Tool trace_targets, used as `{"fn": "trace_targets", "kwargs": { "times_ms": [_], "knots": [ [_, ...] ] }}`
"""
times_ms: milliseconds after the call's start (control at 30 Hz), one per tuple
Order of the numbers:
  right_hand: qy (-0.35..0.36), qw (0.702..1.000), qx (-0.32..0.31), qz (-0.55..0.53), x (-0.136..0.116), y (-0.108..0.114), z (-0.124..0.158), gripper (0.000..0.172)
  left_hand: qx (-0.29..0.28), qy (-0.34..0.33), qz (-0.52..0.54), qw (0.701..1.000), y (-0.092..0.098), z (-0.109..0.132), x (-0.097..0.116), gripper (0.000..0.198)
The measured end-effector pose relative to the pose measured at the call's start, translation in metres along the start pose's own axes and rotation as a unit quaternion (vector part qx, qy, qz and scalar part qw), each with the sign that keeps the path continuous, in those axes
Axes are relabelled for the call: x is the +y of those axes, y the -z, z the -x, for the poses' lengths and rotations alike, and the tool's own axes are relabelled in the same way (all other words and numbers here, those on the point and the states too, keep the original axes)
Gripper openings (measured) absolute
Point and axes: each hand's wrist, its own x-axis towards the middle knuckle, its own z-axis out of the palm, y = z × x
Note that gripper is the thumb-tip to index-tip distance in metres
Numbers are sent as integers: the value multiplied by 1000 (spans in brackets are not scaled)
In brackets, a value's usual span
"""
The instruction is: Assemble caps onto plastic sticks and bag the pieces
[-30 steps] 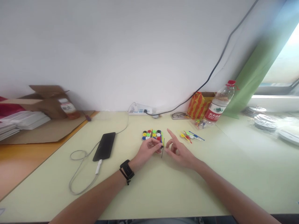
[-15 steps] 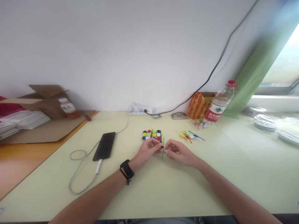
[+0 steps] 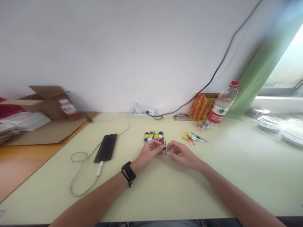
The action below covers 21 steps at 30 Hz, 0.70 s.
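My left hand (image 3: 151, 152) pinches a small black piece between thumb and fingertips. A thin dark pointer (image 3: 165, 148) stands out from that piece, roughly in line with my view. Just right of it is my right hand (image 3: 180, 154), fingers curled, with thumb and index tip a little apart and nothing visible between them. Beyond my left fingers lie several small round discs (image 3: 156, 136) in red, yellow, green, blue, white and black, with thin coloured sticks beside them. Further right, a loose group of coloured arrow-like pointers (image 3: 194, 137) rests on the table.
A black phone (image 3: 105, 148) with a white cable lies left. At the wall are a power strip (image 3: 142, 112), glasses (image 3: 182, 117), a striped bag (image 3: 198, 105) and a water bottle (image 3: 221, 105). Cardboard and white boxes (image 3: 33, 121) fill the far left; stacked discs (image 3: 268, 124) sit right.
The dark pointer at my left fingertips has turned and now looks shorter. Both hands have stayed nearly in place. Part of another person's hand now appears by the white boxes at the left edge.
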Motion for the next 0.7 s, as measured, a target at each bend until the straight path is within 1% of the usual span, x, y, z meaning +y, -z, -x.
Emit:
{"fn": "trace_targets", "kwargs": {
  "times_ms": [100,133,167,200,233,267,300,333,433,500,600,700],
  "knots": [
    [-18,998,37,-38,2,1,0,55,9,-4,7,1000,-1,0,0,33],
    [-25,998,39,-44,1,1,0,56,15,-4,9,1000,-1,0,0,33],
    [-32,998,22,-46,0,3,0,49,21,-4,11,1000,-1,-1,0,34],
    [-41,998,-11,-45,-2,4,0,40,29,-4,13,999,-1,-1,0,35],
    [-49,996,-53,-44,-4,6,1,40,36,-2,15,999,-2,-1,0,36],
    [-55,993,-91,-46,-6,7,1,47,43,-1,17,999,-2,-1,0,36],
    [-59,990,-118,-51,-9,7,1,53,46,0,19,999,-2,-1,0,36],
    [-60,988,-126,-59,-11,8,1,54,45,1,18,999,-2,-1,0,36],
    [-64,991,-70,-96,-13,6,0,43,34,0,15,999,-1,-1,0,35],
    [-65,990,-44,-121,-12,4,-1,41,31,-4,12,999,-1,-1,0,35],
    [-54,989,-33,-134,-10,3,-2,41,22,-10,6,1000,-2,0,1,35],
    [-38,990,-39,-126,-8,4,-2,38,7,-15,-1,1000,-2,0,3,33]
  ]
}}
